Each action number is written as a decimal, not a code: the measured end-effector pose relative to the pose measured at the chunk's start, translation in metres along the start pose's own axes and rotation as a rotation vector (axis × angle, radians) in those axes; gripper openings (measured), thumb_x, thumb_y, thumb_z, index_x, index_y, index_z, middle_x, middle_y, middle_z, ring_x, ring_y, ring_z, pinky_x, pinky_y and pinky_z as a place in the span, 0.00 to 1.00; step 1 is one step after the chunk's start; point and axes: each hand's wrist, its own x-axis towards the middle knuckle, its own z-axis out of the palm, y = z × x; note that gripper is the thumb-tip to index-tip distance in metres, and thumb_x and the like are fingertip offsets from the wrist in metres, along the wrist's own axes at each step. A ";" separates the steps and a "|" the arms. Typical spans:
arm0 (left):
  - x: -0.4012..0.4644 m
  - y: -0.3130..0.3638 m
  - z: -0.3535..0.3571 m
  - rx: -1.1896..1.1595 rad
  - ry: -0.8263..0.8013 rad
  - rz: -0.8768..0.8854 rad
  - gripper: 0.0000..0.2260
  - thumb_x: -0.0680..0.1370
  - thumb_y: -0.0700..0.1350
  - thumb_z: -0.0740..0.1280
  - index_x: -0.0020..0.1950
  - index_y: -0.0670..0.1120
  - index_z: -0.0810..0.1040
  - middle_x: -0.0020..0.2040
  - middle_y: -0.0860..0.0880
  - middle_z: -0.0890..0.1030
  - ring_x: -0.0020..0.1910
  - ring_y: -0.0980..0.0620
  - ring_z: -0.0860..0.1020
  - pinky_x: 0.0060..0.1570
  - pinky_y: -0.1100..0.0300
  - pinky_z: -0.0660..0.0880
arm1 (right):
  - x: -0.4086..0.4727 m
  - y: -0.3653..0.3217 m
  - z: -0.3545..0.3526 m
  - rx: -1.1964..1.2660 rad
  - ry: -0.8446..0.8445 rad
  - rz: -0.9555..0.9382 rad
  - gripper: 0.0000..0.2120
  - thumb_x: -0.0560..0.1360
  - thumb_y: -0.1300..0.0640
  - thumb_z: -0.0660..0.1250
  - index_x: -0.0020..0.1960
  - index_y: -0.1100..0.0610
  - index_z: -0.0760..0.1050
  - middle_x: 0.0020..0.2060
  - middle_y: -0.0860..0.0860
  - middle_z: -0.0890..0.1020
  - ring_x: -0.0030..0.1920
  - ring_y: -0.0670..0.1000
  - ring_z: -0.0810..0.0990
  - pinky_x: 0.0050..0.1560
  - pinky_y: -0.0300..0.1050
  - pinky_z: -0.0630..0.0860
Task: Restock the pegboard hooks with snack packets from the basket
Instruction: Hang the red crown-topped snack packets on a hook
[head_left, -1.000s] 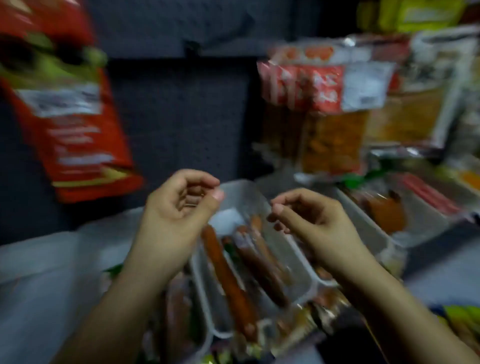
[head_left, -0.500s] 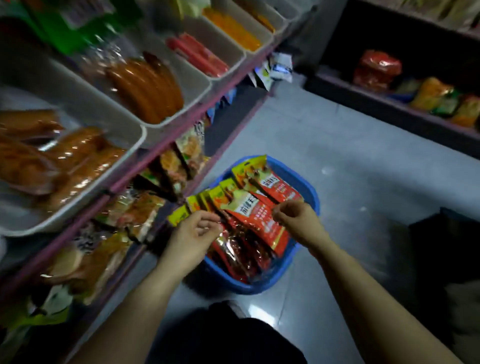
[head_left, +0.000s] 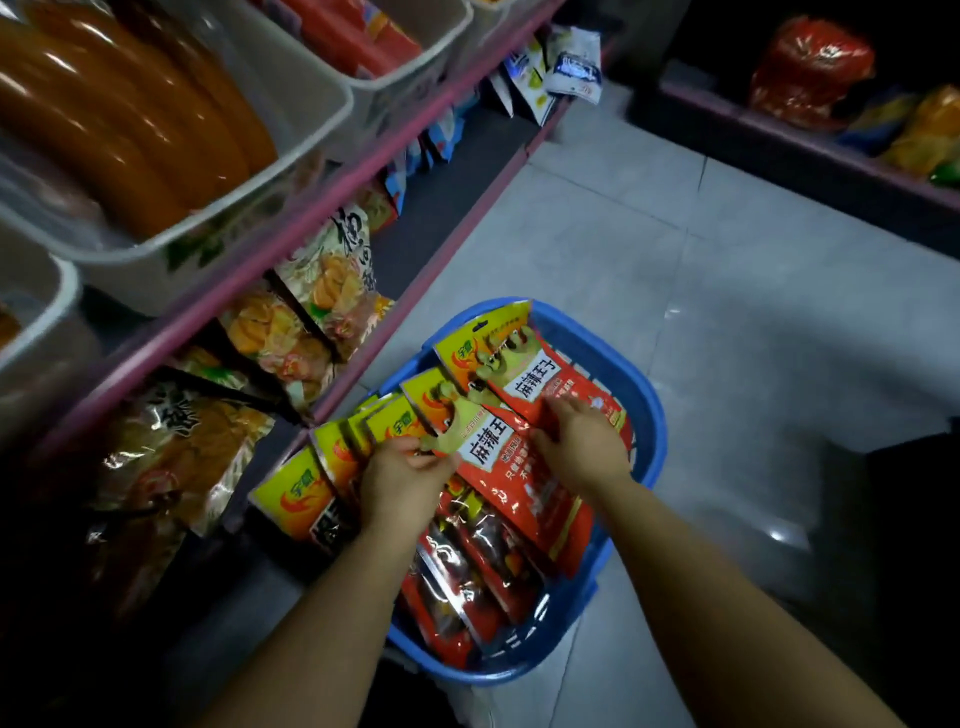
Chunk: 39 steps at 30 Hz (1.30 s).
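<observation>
A round blue plastic basket (head_left: 647, 415) sits on a pale grey tiled floor (head_left: 753, 291), seen from above. It is filled with flat red and yellow foil snack packets (head_left: 519, 488) printed with Chinese characters, fanned out and overlapping, their yellow hanging tabs pointing up and left. Some at the left spill over the basket's rim.

Both hands reach down into the basket from the bottom of the view, bare forearms showing. The left hand (head_left: 400, 480) has its fingers curled on the yellow top edge of one packet near the middle of the fan, pinching it. The right hand (head_left: 582, 441) lies on the red face of a neighbouring packet, fingers spread fairly flat against it. The two hands are close but not touching.

To the left stands a shelf unit with a pink edge (head_left: 322, 202). White plastic tubs (head_left: 311, 109) of orange sausages (head_left: 130, 114) sit on top, and bagged snacks (head_left: 317, 291) fill the lower shelf.
</observation>
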 end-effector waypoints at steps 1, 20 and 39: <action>0.000 0.002 0.002 -0.041 0.019 -0.014 0.16 0.71 0.39 0.74 0.57 0.41 0.77 0.48 0.48 0.82 0.43 0.52 0.79 0.47 0.61 0.71 | -0.002 -0.002 0.001 -0.049 0.040 -0.032 0.22 0.78 0.48 0.61 0.69 0.54 0.69 0.64 0.54 0.77 0.62 0.57 0.75 0.59 0.50 0.72; -0.022 -0.024 -0.068 -0.590 0.064 -0.043 0.06 0.76 0.35 0.67 0.49 0.46 0.77 0.43 0.46 0.85 0.37 0.50 0.84 0.34 0.58 0.78 | -0.011 -0.055 0.015 0.297 -0.063 0.149 0.59 0.58 0.35 0.77 0.77 0.56 0.50 0.72 0.58 0.66 0.72 0.61 0.63 0.70 0.58 0.61; -0.194 0.039 -0.236 -0.510 0.349 0.696 0.10 0.70 0.44 0.71 0.46 0.58 0.84 0.42 0.55 0.86 0.42 0.54 0.84 0.40 0.57 0.81 | -0.162 -0.185 -0.131 1.066 0.037 -0.492 0.04 0.70 0.56 0.74 0.44 0.55 0.83 0.38 0.47 0.87 0.39 0.48 0.86 0.40 0.45 0.82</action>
